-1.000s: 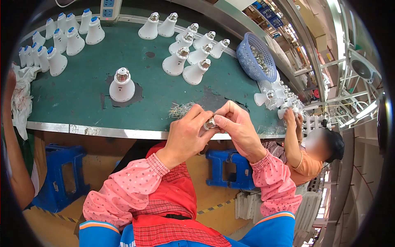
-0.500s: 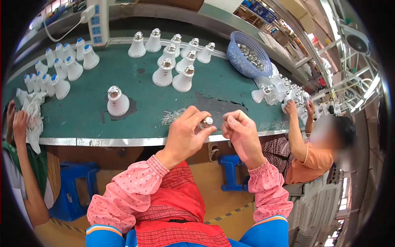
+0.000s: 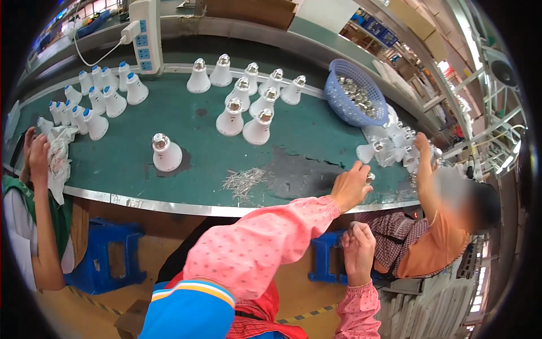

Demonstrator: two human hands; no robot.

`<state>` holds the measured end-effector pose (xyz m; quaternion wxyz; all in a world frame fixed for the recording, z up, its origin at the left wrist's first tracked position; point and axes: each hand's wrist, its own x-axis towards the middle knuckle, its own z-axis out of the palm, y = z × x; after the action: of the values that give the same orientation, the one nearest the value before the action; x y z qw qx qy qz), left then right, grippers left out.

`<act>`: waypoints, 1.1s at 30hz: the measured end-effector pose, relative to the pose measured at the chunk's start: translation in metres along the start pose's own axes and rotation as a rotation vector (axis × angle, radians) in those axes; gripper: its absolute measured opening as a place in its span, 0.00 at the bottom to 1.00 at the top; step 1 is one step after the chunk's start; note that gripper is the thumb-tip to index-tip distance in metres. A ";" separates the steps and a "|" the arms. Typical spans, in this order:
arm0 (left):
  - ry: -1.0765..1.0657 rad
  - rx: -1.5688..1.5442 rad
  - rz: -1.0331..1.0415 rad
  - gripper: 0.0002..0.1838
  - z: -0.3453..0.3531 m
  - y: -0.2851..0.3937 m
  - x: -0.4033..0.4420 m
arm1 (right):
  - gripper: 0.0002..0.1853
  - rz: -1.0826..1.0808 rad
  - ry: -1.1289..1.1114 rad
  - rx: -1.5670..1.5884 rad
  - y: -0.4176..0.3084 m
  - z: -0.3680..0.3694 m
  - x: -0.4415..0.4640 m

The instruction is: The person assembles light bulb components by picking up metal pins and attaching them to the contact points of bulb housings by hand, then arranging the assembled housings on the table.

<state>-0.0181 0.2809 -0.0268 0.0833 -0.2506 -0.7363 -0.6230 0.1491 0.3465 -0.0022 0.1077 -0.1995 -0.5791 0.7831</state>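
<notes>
My left hand (image 3: 350, 187) reaches across to the right over the front of the bench, its fingers wrapped round a light bulb. Only the bulb's shiny metal cap (image 3: 370, 178) shows past the fingers; its body is hidden by the hand. Lower down, in front of the bench edge, my right hand (image 3: 358, 248) is raised with curled fingers and thumb pressed together. Whatever those fingers may hold is too small to make out. A pile of thin metal pins (image 3: 244, 182) lies on the green bench top (image 3: 197, 135). One white bulb with a silver cap (image 3: 166, 153) stands alone left of the pins.
Several silver-capped bulbs (image 3: 230, 117) stand mid-bench, and blue-tipped ones (image 3: 114, 103) at left. A blue basket (image 3: 339, 101) holds metal caps. Co-workers' hands (image 3: 38, 155) are at left, and a co-worker's arm (image 3: 427, 175) reaches among bulbs at right. A power strip (image 3: 145, 39) stands behind.
My left hand has moved right along the bench with the bulb. My right hand has dropped lower, below the bench edge. The camera view has shifted slightly.
</notes>
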 end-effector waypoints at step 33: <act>0.244 0.188 -0.070 0.11 -0.258 0.015 -0.191 | 0.08 -0.043 -0.617 -0.828 0.029 0.191 0.034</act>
<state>0.1039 -0.0161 -0.0424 0.1736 -0.1383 -0.7840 -0.5797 0.0368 0.1861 0.0120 -0.1400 0.0267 -0.8494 0.5082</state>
